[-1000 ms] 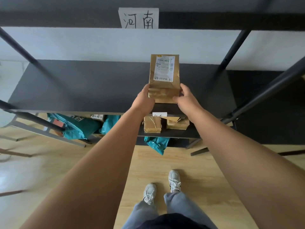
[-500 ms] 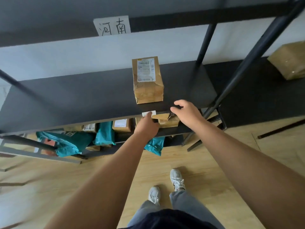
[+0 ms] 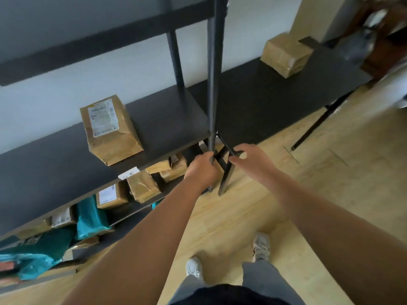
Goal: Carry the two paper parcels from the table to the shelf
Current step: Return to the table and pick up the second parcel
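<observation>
Both hands have let go and pulled back from the labelled paper parcel (image 3: 110, 130), which now sits alone on the black shelf (image 3: 167, 119). Left hand (image 3: 201, 170) loosely curled, empty; right hand (image 3: 253, 160) half-open, empty. Second parcel (image 3: 285, 55) is on the table (image 3: 264, 95).

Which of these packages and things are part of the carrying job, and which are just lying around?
Part of the job:
- labelled paper parcel standing on the shelf
- taped paper parcel on the table
- left hand and right hand, both empty

Just lying about:
- teal bags on the lower shelf
- small brown parcels on the lower shelf
</observation>
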`<state>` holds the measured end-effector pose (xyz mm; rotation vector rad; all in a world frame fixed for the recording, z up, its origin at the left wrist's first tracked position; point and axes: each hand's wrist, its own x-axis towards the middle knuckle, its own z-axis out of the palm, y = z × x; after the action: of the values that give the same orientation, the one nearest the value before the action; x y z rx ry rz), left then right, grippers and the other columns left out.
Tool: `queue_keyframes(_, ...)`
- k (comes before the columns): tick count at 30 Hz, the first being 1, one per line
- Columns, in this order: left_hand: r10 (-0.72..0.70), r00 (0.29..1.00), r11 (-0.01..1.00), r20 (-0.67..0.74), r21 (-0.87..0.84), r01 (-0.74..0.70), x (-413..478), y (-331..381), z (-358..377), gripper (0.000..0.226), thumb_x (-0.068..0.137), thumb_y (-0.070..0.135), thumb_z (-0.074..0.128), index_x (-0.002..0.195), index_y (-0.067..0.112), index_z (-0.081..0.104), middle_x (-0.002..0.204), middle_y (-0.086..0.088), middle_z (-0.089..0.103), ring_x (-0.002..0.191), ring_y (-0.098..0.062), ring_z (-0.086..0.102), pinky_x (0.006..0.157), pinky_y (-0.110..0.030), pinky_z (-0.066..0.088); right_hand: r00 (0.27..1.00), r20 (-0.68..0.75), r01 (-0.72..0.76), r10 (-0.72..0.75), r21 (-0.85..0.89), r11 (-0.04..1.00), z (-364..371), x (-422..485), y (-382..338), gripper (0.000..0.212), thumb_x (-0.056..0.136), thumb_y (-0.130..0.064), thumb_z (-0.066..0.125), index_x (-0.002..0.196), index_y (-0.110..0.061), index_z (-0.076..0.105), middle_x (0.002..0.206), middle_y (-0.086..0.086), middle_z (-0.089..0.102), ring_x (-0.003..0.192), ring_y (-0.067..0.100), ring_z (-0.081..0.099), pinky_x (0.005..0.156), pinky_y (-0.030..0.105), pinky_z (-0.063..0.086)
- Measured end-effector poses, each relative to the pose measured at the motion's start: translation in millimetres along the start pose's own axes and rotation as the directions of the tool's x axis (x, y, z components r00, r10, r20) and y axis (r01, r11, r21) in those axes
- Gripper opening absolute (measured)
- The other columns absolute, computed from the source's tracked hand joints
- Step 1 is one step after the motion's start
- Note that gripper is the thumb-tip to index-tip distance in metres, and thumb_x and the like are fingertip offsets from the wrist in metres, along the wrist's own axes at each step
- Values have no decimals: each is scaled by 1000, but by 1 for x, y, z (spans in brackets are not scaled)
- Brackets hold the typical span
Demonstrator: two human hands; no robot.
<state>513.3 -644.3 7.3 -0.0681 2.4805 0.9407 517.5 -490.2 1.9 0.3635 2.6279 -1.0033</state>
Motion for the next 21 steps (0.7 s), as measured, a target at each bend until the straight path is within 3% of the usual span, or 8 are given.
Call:
queue_keyframes(2,12,1000,1000,0,11,-12,14,27,14,43,100,20,50,142,15,52,144,-12,53,115,-29,58,80,-28,46,1000,5,-25,25,11,1000,-19,10,21,49,93,-38,63,139,-22,56,140,3,54,119,20,57,91,31,47)
queue_keyframes(5,-33,999,999,24,-4,33,39,67,39,55,96,26,53,150,22,43,150,-9,48,126,-29,56,100,-37,48,1000,20,-25,24,5,1000,-52,26,54,51,93,-40,62,141,-26,54,146,-1,51,127,17,53,94,29,43)
queue_keyframes(9,-24,999,1000,42,0,24,74,122,77,58,95,28,52,152,24,40,153,-7,44,128,-26,55,101,-37,49,999,8,-38,38,2,999,-106,48,100,54,93,-40,61,143,-23,52,149,0,48,132,19,50,97,31,43)
queue_keyframes(13,-40,999,999,20,-12,41,102,162,109,57,96,25,51,152,25,40,153,-5,43,124,-24,56,86,-27,44,998,-2,-67,67,27,997,-153,63,139,55,94,-40,61,145,-23,51,149,1,47,127,20,54,94,32,50)
queue_keyframes(16,-48,999,998,12,-35,48,117,185,126,57,96,25,51,151,27,40,153,-3,43,119,-21,57,78,-27,42,997,-14,-74,74,44,996,-182,75,160,54,95,-38,61,145,-23,50,150,0,46,128,20,54,87,27,45)
queue_keyframes(21,-40,999,998,-20,-49,39,151,222,132,55,97,25,52,151,27,40,152,-2,45,74,-2,51,56,-20,38,996,-41,-73,76,74,995,-221,110,174,51,96,-37,60,145,-24,50,151,-1,46,130,19,52,86,25,41)
